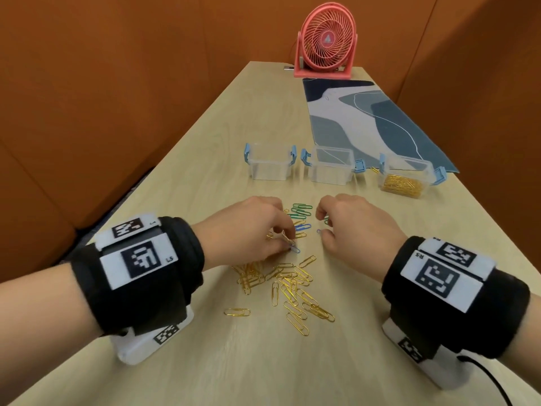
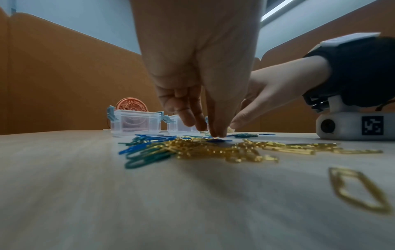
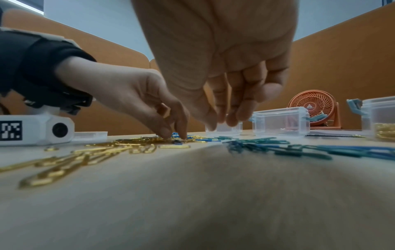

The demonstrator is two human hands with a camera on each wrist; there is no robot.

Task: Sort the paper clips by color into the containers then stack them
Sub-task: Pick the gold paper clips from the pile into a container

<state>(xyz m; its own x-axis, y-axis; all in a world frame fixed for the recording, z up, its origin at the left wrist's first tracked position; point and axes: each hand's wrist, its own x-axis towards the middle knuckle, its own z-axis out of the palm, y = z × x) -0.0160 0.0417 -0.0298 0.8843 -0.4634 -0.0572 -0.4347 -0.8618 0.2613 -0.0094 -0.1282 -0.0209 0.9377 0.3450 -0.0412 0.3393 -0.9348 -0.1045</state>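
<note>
Left hand (image 1: 248,227) is down on the table (image 1: 181,364), thumb and forefinger closing on a blue paper clip (image 1: 294,249) at the near edge of the mixed blue-and-green cluster (image 1: 300,216); the pinch looks made, and the clip's free loop pokes out toward the person's right. Its long axis runs slantwise, from the fingertips toward the near right corner. Right hand (image 1: 354,227) hovers just beside, fingers loosely curled over a second blue clip (image 1: 319,230) near its thumb; whether it has actually taken anything, I cannot tell. The gold clips (image 1: 288,284) lie scattered nearer the person, behind both hands. Across the table's middle stand three open clear containers: left container (image 1: 269,165) and middle container (image 1: 332,165) appear unfilled, the right container (image 1: 405,178) holds gold clips. So the blue clip must travel straight away from the left hand toward the far edge, and the left container is this hand's shorter reach, I'd judge.
</note>
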